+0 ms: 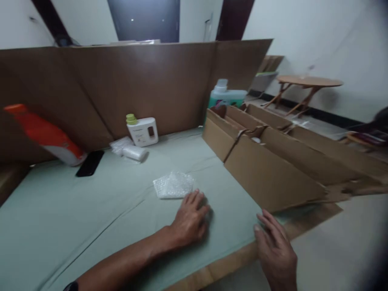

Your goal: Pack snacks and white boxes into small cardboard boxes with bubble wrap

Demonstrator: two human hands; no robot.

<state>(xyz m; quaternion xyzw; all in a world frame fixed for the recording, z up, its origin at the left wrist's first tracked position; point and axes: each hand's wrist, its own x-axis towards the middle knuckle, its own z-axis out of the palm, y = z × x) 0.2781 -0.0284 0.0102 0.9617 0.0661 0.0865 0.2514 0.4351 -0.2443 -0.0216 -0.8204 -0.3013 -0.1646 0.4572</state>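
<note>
My left hand [191, 218] rests on the pale green tabletop [127, 218], palm down, fingers loosely bent and a little apart, holding nothing that I can see. Just beyond its fingertips lies a flat piece of clear bubble wrap [173, 185]; whether the fingers touch it I cannot tell. Over the table's front right edge is my right hand [276, 252], open, its thumb apart from the fingers and nothing in it. The nearest thing to that hand is a divided cardboard box [266, 173], whose compartments are mostly hidden from here.
A white jug with a green cap [144, 132] stands at the back beside a clear plastic roll [135, 153]. Further left are a tilted red bottle [50, 135] and a black phone [90, 163]. A cardboard screen [145, 85] borders the back; a green-liquid jug [227, 97] stands behind the box.
</note>
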